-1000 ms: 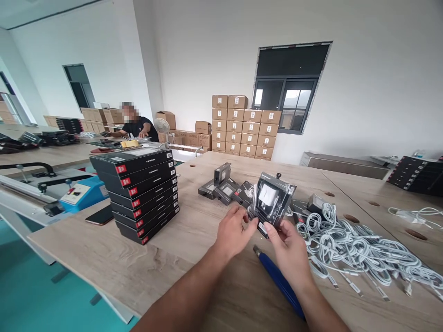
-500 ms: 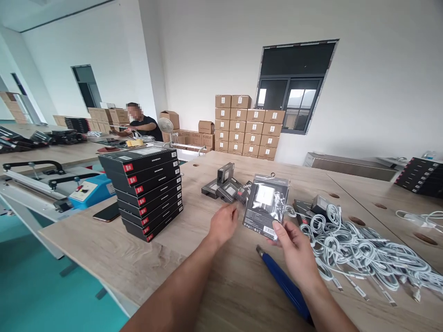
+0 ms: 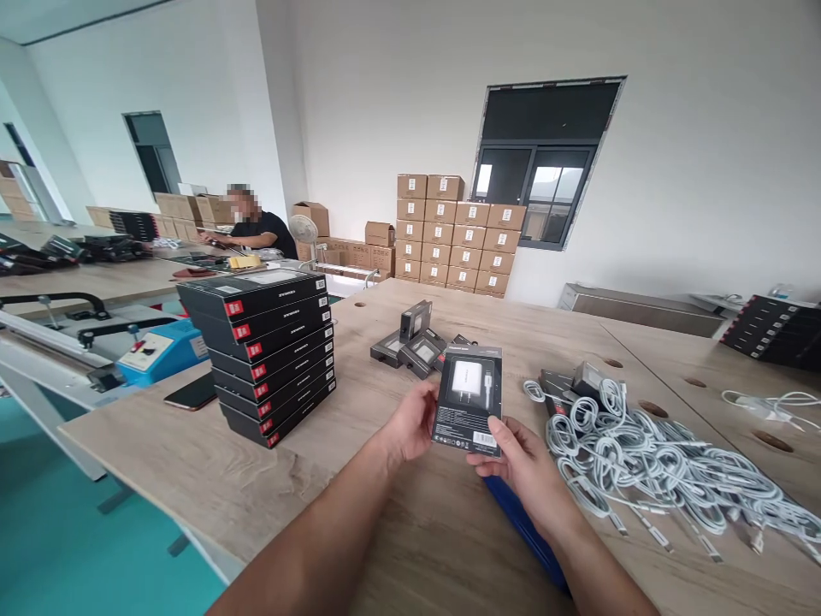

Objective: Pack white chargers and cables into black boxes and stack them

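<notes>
A black charger box with a white charger and cable pictured on it is held tilted up over the table. My right hand grips its lower right corner, thumb on the front face. My left hand is closed at the box's left edge, its fingertips partly hidden behind it. Under my right hand lies a blue-handled tool, its tip covered. Just beyond the box, several smaller dark charger boxes lie in a loose pile.
A stack of black boxes stands to the left, beside a dark phone. Coiled white cables heap on the right. Round holes pierce the wooden table. A co-worker sits at the back left, and cartons are piled by the wall.
The charger box has come down and a little left, towards me. My left hand has moved from beside it to its left edge. My right hand keeps its hold.
</notes>
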{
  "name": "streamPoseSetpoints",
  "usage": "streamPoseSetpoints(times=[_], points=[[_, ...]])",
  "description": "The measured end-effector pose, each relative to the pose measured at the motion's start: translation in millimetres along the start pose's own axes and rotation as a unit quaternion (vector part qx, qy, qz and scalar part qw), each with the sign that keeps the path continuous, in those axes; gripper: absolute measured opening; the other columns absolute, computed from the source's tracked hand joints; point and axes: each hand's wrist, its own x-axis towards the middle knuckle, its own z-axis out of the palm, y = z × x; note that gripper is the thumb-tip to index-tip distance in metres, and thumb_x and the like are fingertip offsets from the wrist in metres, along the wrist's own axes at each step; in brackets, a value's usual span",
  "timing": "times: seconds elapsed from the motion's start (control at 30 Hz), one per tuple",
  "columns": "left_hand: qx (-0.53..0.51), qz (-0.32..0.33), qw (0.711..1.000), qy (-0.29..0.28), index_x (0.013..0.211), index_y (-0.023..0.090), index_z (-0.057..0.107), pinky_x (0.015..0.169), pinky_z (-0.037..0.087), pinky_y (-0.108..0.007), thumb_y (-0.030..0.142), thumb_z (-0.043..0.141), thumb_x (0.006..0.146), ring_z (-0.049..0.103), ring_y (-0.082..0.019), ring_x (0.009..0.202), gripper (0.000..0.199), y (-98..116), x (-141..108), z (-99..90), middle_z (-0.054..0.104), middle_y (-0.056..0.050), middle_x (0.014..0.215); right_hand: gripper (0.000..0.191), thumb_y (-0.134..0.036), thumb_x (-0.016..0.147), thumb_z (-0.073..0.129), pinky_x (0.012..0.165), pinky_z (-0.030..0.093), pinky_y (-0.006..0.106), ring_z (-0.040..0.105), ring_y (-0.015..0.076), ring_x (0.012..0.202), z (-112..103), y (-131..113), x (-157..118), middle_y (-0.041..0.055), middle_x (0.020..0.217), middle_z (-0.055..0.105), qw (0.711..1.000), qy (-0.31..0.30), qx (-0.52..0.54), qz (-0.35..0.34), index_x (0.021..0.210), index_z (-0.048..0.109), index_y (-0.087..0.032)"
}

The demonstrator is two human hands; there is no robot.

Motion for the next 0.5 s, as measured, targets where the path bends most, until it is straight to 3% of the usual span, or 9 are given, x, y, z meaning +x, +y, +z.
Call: streamPoseSetpoints(times=[0.1,0.2,0.27,0.4,0.5], points=[[-0.047,-0.019,0.997,-0.063,0.089,0.011,0.070,0.062,0.054,-0.028,0.064,0.058,0.085,0.067,-0.020,0.068,0.055,2.2,-3.1,0.6,0.074,-0.012,0.083,0.050,-0.064,0.075,0.073,0.069,0.059,0.037,0.071,0.0254,0.077,-3.5,-4.0,-0.1,0.0089,0.092,0.074,0.997,-0.006,-0.062,-0.038,0.094,0.070,-0.018],[-0.086,0.012,0.994,-0.070,0.097,0.011,0.071,0.067,0.055,-0.026,0.044,0.074,0.082,0.069,-0.018,0.074,0.036,0.2,-5.5,0.2,0.076,-0.010,0.090,0.050,-0.047,0.075,0.078,0.086,0.056,0.039,0.068,0.0246,0.094,-2.4,-11.5,-5.5,0.0071,0.108,0.072,0.987,-0.089,-0.101,-0.086,0.116,0.066,-0.023],[-0.109,0.005,0.992,-0.062,0.097,0.011,0.071,0.069,0.056,-0.027,0.038,0.073,0.084,0.070,-0.018,0.075,0.030,-1.8,-6.2,0.4,0.076,-0.010,0.090,0.053,-0.036,0.075,0.077,0.088,0.054,0.038,0.065,0.0230,0.098,-0.9,-14.5,-7.8,0.0053,0.112,0.070,0.978,-0.113,-0.139,-0.109,0.124,0.062,-0.026],[-0.120,-0.029,0.989,-0.082,0.094,0.009,0.072,0.068,0.056,-0.026,0.038,0.072,0.086,0.070,-0.017,0.073,0.030,-5.8,-6.9,3.7,0.076,-0.009,0.086,0.011,-0.031,0.077,0.066,0.072,0.050,0.033,0.061,0.0212,0.080,-3.6,-11.1,-2.9,0.0039,0.088,0.066,0.951,-0.006,-0.244,-0.191,0.084,0.070,-0.023],[-0.101,-0.043,0.989,-0.101,0.095,0.009,0.071,0.066,0.056,-0.026,0.038,0.076,0.083,0.070,-0.017,0.070,0.032,-7.7,-6.9,5.1,0.076,-0.009,0.086,0.021,-0.039,0.082,0.060,0.068,0.046,0.033,0.057,0.0208,0.073,-13.7,-9.1,3.6,0.0035,0.076,0.062,0.935,0.082,-0.254,-0.233,0.071,0.065,-0.022]])
